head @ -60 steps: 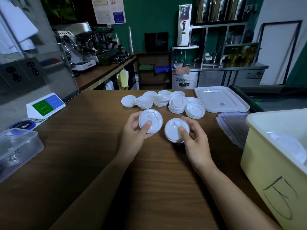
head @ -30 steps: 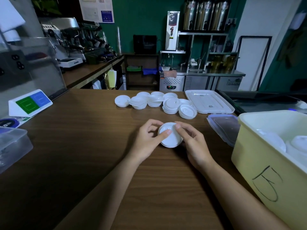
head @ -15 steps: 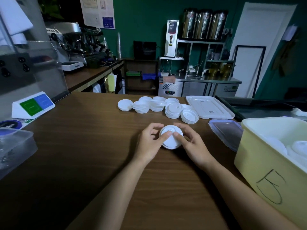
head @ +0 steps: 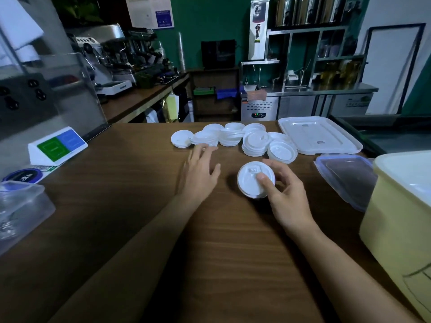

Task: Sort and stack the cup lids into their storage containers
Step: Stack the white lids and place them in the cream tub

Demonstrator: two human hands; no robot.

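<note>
Nothing here I can read, wall poster (head: 149, 11) too blurred, black marker scrawl (head: 417, 273) on my yellow bin (head: 396, 229) cut off

My left hand (head: 200, 169) and right hand (head: 284, 197) are bare. My left forearm (head: 144, 248) and right forearm (head: 345, 264) are bare too, uncovered right down to the bottom edge of the view. The nail on my right thumb (head: 263, 181) looks trimmed short.

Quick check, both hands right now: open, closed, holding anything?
Left hand: open, fingers straight, extended toward the loose lids, holding nothing.
Right hand: closed on the stacked white lids, thumb on top.
</note>
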